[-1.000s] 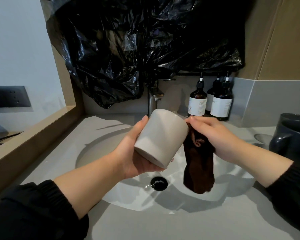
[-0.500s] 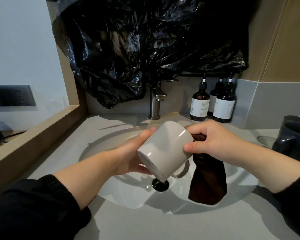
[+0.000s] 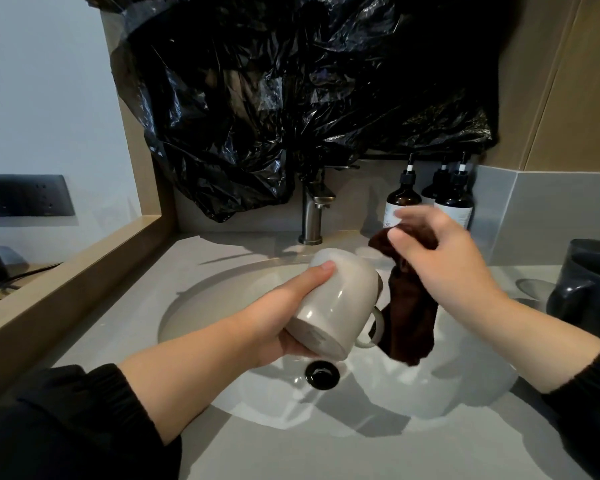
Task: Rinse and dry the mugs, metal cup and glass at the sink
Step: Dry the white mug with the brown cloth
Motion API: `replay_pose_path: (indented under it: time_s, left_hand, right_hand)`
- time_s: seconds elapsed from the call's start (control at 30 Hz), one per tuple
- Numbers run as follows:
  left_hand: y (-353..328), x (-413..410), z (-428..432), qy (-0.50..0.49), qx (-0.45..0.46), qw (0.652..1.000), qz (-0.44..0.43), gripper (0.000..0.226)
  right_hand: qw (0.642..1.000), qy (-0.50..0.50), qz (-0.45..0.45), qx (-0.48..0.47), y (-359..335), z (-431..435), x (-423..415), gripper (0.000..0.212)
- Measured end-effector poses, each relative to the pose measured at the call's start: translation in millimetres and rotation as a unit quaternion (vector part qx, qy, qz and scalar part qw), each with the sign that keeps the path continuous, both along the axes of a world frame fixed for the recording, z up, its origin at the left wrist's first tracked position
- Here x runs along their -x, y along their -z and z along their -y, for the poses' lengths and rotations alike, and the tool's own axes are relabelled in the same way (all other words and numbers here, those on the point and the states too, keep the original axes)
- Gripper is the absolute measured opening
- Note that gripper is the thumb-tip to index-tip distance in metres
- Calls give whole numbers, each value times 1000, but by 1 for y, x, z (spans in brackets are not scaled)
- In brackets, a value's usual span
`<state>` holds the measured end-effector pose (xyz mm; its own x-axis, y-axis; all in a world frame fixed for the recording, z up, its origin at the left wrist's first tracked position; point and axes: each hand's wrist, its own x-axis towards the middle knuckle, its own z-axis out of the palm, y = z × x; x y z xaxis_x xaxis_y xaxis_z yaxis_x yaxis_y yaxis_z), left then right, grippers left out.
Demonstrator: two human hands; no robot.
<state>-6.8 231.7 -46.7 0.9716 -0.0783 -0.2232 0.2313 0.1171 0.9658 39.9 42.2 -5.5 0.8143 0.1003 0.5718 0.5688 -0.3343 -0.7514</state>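
At frame centre, over the sink (image 3: 201,306), the left hand (image 3: 284,320) wraps the tilted mug (image 3: 333,303); the right hand (image 3: 444,265) pinches a cloth (image 3: 409,320). Glazed ceramic looks stiff, breakable, likely slippery wet, so gripping round the body or handle suits.

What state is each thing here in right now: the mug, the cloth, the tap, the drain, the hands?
Grey mug: tipped on its side over the basin, handle to the right.
Brown cloth: hanging from the right hand, beside the mug.
Faucet: no water running.
Drain: open.
Left hand: gripping the mug.
Right hand: closed on the cloth, blurred.
Dark mug: upright on the counter.
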Motion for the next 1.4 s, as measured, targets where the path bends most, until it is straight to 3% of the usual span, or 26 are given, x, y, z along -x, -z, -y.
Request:
replay_pose_path:
  time_s: [0.1, 0.23, 0.4, 0.47, 0.6, 0.7, 0.8, 0.97, 1.23, 1.3, 1.4]
  left_hand:
    - [0, 2, 5, -13, 18, 1000, -18, 67]
    - [1, 3, 9, -25, 44, 998, -34, 65]
    - [-2, 3, 4, -50, 64, 996, -30, 75]
    - [-2, 5, 8, -48, 48, 997, -28, 77]
    - [-2, 6, 15, -67, 45, 997, -22, 57]
    - [-1, 5, 10, -76, 59, 995, -15, 54]
    - [-1, 4, 3, -70, 103, 992, -19, 69]
    - [-3, 3, 0, -52, 153, 987, -7, 67]
    - [-2, 6, 5, -19, 119, 993, -13, 73]
    - [-2, 6, 5, -17, 124, 992, -7, 71]
    - [-2, 4, 2, -22, 166, 986, 8, 72]
  right_hand:
    - [990, -12, 127, 67, 7, -5, 9, 22]
    - [927, -28, 272, 257, 29, -18, 18, 27]
    - [893, -111, 333, 280, 38, -23, 34, 20]
    - [896, -93, 337, 273, 37, -23, 28, 18]
    - [946, 27, 260, 193, 29, -27, 14, 20]
    - [931, -62, 286, 219, 37, -29, 20, 22]
    - [891, -164, 337, 257, 42, -27, 28, 23]
    - [888, -148, 382, 209, 40, -24, 23, 20]
    - [963, 11, 248, 101, 25, -7, 3, 18]
    - [953, 25, 279, 114, 30, -9, 10, 18]
    - [908, -45, 377, 178, 38, -18, 25, 17]
